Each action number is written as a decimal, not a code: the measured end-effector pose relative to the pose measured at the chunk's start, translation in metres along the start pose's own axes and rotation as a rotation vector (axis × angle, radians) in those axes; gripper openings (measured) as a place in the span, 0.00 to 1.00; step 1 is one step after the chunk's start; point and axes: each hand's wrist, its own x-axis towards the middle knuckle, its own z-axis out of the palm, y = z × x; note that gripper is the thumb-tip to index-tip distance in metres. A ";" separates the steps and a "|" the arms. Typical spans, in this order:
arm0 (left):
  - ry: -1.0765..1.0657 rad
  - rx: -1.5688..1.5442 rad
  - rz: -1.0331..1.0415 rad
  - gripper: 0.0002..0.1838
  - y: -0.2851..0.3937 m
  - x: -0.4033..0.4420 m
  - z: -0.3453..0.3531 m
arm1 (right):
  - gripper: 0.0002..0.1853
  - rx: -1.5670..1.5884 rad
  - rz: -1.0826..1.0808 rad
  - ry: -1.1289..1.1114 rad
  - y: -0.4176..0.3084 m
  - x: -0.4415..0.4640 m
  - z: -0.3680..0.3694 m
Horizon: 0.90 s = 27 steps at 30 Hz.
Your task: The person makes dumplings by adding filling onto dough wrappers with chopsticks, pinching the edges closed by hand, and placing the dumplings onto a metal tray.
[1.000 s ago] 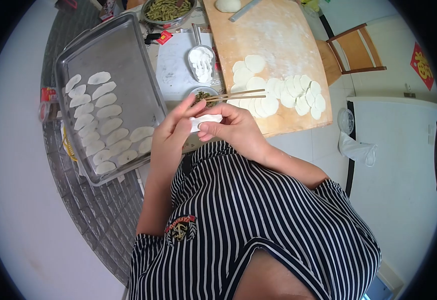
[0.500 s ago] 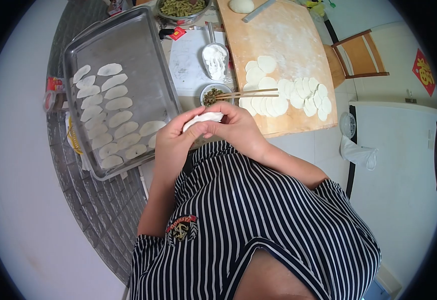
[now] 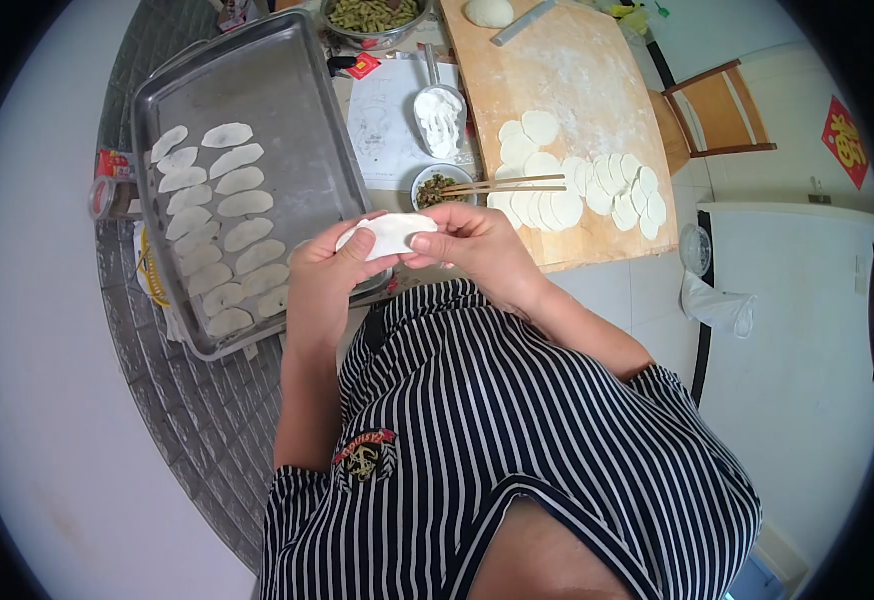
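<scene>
A white folded dumpling point(image 3: 391, 236) is held between both hands in front of my striped shirt. My left hand point(image 3: 325, 272) pinches its left end, thumb on the near face. My right hand point(image 3: 477, 247) grips the right end between thumb and fingers. Just beyond lies a bowl of chopped filling point(image 3: 433, 189), with chopsticks point(image 3: 512, 185) resting across it towards the board. To the left, a metal tray point(image 3: 287, 80) carries two rows of shaped dumplings point(image 3: 246, 203); my left hand overlaps its right edge. Round dough wrappers point(image 3: 537, 208) lie overlapping on the wooden board point(image 3: 577, 90).
A scoop of flour point(image 3: 440, 120) sits on a printed sheet point(image 3: 377, 120). At the back are a bowl of green pods point(image 3: 372, 15), a dough ball point(image 3: 489, 11) and a flat grey bar point(image 3: 523, 22). A wooden chair point(image 3: 722, 108) stands right of the board.
Both hands have opened out around the dumpling, so its flat face now shows. My left hand has shifted slightly left, and the view has moved a little.
</scene>
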 end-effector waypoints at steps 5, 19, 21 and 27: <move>-0.050 -0.108 -0.049 0.20 0.002 -0.001 -0.008 | 0.09 -0.001 0.008 0.025 0.006 0.001 -0.001; -0.110 0.126 -0.075 0.25 -0.012 -0.001 0.005 | 0.15 -0.299 0.022 0.057 0.027 0.012 -0.006; -0.144 0.130 -0.076 0.23 -0.018 0.002 -0.003 | 0.14 -0.352 -0.032 0.098 0.028 0.011 -0.005; -0.086 0.036 -0.128 0.25 -0.018 0.005 -0.008 | 0.12 -0.139 0.070 0.128 0.014 0.012 0.003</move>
